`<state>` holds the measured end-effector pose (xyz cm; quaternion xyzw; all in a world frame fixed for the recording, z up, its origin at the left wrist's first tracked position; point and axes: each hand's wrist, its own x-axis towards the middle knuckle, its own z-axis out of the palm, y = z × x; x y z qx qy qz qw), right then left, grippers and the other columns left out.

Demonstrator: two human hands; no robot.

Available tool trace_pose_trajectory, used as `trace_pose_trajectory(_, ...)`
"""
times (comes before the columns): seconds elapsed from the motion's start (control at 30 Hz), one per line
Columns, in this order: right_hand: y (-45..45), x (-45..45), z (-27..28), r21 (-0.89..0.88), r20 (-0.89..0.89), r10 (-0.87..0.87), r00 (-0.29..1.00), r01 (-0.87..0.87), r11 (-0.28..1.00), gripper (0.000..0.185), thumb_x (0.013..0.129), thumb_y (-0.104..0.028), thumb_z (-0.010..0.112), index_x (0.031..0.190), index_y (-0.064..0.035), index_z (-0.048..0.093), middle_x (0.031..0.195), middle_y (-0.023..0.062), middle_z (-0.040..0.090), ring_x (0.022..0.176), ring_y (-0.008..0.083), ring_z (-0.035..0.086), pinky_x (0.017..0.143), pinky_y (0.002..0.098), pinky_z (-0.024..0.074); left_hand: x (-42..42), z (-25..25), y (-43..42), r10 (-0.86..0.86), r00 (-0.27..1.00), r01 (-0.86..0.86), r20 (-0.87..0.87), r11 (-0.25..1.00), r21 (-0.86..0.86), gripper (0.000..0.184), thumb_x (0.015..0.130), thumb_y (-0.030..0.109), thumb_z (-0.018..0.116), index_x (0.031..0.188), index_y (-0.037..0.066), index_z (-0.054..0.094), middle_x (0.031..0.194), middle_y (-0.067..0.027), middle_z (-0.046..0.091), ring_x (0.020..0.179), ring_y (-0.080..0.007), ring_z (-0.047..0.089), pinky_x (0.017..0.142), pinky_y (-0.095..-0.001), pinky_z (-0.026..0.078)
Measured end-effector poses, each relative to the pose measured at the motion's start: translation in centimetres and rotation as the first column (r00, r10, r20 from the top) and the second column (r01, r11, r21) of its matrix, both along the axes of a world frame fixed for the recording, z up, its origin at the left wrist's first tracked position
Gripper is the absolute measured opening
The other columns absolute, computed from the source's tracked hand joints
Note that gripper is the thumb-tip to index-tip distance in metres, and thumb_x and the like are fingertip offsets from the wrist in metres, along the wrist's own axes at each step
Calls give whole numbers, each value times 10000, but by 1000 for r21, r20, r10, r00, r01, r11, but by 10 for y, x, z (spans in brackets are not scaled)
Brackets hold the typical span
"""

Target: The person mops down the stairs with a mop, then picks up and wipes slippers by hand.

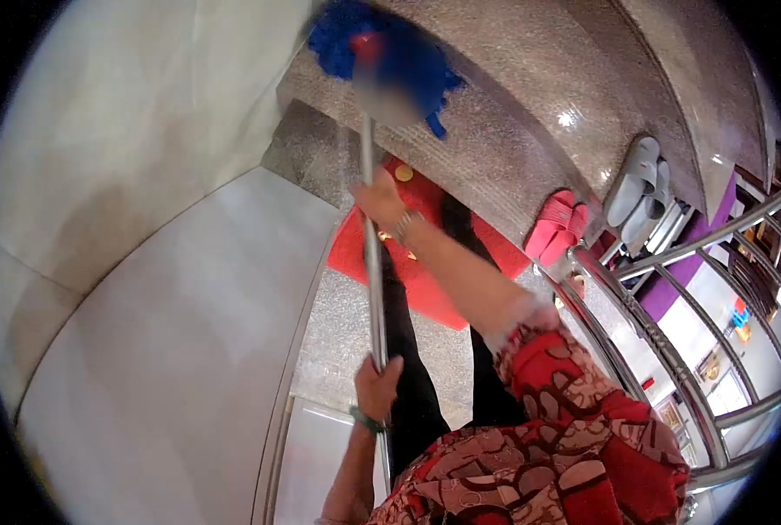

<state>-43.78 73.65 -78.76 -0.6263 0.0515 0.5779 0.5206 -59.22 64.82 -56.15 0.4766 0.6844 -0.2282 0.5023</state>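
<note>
A mop (372,289) with a long metal handle runs up the middle of the head view. Its blue head (334,39) lies on a stone stair step at the top, partly blurred, with a red piece at its centre. My right hand (379,201), with a bracelet at the wrist, is wrapped round the upper handle. Lower down, my left hand (376,389), wearing a dark green band, grips the same handle. Below my right hand lies a red mat (430,293) with yellow marks, and my dark-trousered legs are over it.
Curved stone steps (539,52) rise at the top right. Pink slippers (555,229) and grey slippers (633,184) stand on them. A metal railing (670,359) bounds the right side. A pale wall (128,114) stands at the left.
</note>
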Motion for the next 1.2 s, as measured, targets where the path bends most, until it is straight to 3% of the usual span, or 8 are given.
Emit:
trace_pose_trajectory(0.1,49,14,6,12,-168,207,964,-208,978,235,740,-145,496,872,15,386,619,112,490,447,209,508,331,346,395,-2,-13,18,191,982,-190,14,981,-21,249,750,224,627,733,24,480,560,-10,461,452,-83,408,395,-261,346)
trace_pose_trajectory(0.23,6,-38,-18,-140,357,78,931,-29,990,181,733,-140,515,788,16,441,586,135,499,416,209,508,333,348,385,-16,-11,-1,106,992,-114,-72,987,-117,272,749,257,625,750,22,487,575,-25,493,445,-110,464,390,-266,365)
trace_pose_trajectory(0.43,-112,-83,50,-337,-262,21,965,-113,935,139,775,-97,480,883,-49,406,597,54,462,431,123,465,341,285,397,-83,49,-87,-39,997,25,-64,978,-206,317,749,282,619,833,-4,512,635,-122,539,607,-213,532,540,-343,424)
trace_pose_trajectory(0.67,-228,-83,65,-587,-34,-167,985,115,801,167,773,-85,532,825,-64,375,572,41,447,330,139,426,275,263,360,-140,59,-139,-46,983,95,177,954,-283,326,736,316,634,839,51,475,687,-189,564,653,-383,556,512,-414,418)
trace_pose_trajectory(0.73,-229,-76,57,-582,-21,-203,979,153,799,167,773,-74,533,815,-71,371,569,33,438,326,129,413,263,261,343,-105,59,-108,-393,916,390,75,836,-386,317,742,317,629,813,46,480,675,-186,565,645,-381,560,511,-423,415)
trace_pose_trajectory(0.9,-132,-34,59,-368,-187,-186,965,107,924,294,754,-71,495,1022,-72,372,653,31,449,453,130,462,356,274,410,-65,43,-72,-237,969,244,63,955,-166,308,757,304,612,759,27,479,628,-173,549,582,-361,545,510,-408,414)
trace_pose_trajectory(1.0,-57,-49,-16,-144,83,4,997,8,990,230,743,-93,506,935,-76,380,626,50,440,446,167,451,362,297,390,-41,12,-41,-144,989,143,-22,990,-3,326,762,275,611,713,-6,455,577,-155,511,511,-284,511,487,-369,402)
trace_pose_trajectory(1.2,29,11,-11,-181,-2,137,991,-135,974,280,731,-171,551,880,15,404,651,113,500,451,189,512,361,324,414,3,-29,12,-73,996,73,-49,997,9,253,773,215,608,707,20,459,554,-42,477,499,-134,445,461,-293,376)
